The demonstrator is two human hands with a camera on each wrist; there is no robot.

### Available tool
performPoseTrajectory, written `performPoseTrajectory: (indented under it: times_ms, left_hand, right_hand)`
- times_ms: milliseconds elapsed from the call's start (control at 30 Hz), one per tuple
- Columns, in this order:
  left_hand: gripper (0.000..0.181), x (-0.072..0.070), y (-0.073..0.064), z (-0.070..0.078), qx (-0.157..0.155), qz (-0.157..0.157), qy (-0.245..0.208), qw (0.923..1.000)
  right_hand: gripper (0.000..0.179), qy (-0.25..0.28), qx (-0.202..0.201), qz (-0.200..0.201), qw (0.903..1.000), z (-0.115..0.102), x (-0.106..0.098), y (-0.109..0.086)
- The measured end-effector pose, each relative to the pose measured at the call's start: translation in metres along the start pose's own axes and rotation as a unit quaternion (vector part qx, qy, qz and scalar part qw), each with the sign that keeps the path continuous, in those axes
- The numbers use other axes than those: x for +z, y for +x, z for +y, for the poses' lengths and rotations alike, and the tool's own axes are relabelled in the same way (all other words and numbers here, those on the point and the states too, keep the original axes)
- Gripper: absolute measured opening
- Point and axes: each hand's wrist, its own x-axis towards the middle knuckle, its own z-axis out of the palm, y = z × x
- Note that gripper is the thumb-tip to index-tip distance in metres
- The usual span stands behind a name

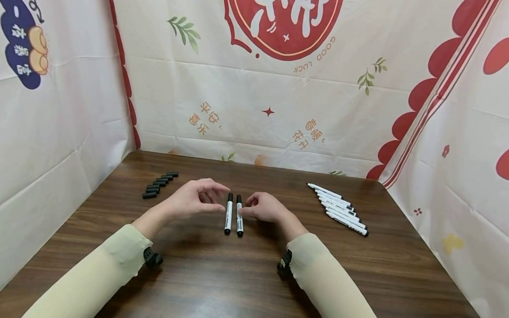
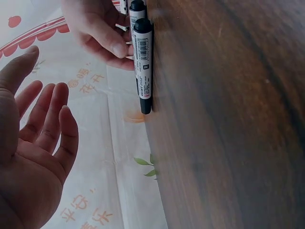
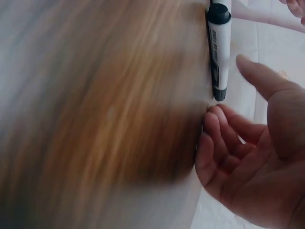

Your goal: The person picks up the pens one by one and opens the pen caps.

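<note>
Two white whiteboard markers with black ends lie side by side at the middle of the table, the left marker [image 1: 228,215] a small gap from the right marker [image 1: 240,217]. My left hand [image 1: 196,197] is just left of them, thumb and fingers spread apart with nothing between them; the left wrist view shows it clear of the left marker [image 2: 144,62]. On the other side, my right hand [image 1: 266,208] has its thumb tip close to the right marker. Seen from the right wrist, its fingers [image 3: 224,143] bend loosely near that marker's tip end, the thumb held away.
Several small black caps [image 1: 154,188] lie in a slanting row at the left of the brown wooden table [image 1: 213,281]. To the right, several white markers [image 1: 340,209] lie in a staggered row. Printed cloth [image 1: 258,87] hangs behind and at both sides.
</note>
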Motion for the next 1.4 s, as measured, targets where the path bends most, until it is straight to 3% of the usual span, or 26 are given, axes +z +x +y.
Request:
performPoseTrajectory:
  times_ms: [67,233,400,633,733,900,1033,1400]
  left_hand:
    - [0.044,0.0,0.0,0.0,-0.002,-0.005,-0.004,1.0]
    - [0.042,0.003,0.0,-0.002,-0.008,-0.023,-0.014,0.9996]
    - [0.036,0.008,0.001,-0.003,-0.009,-0.038,-0.019,0.9991]
    - [0.034,0.012,0.005,-0.004,-0.002,-0.046,-0.011,0.9989]
    - [0.037,0.014,0.005,-0.006,0.004,-0.051,-0.002,0.9987]
    - [0.041,0.015,0.004,-0.007,0.003,-0.065,0.007,0.9979]
    - [0.044,0.016,0.004,-0.005,0.004,-0.078,0.002,0.997]
    - [0.048,0.023,0.007,0.005,0.016,-0.088,-0.002,0.996]
  right_hand:
    - [0.054,-0.017,0.019,-0.002,0.9997,0.003,0.004,0.011]
    - [0.05,-0.032,0.043,0.003,0.9986,-0.004,0.01,0.016]
    - [0.033,-0.052,0.051,0.012,0.9973,-0.012,0.007,0.005]
    - [0.023,-0.062,0.055,0.019,0.9964,0.007,-0.006,-0.006]
    - [0.022,-0.034,0.052,0.028,0.9976,0.019,-0.015,-0.014]
    - [0.024,0.067,0.037,0.029,0.9967,0.04,-0.031,-0.031]
    - [0.024,0.102,0.011,0.028,0.9943,0.053,-0.041,-0.044]
    - [0.021,0.16,-0.067,0.014,0.9847,0.046,-0.052,-0.076]
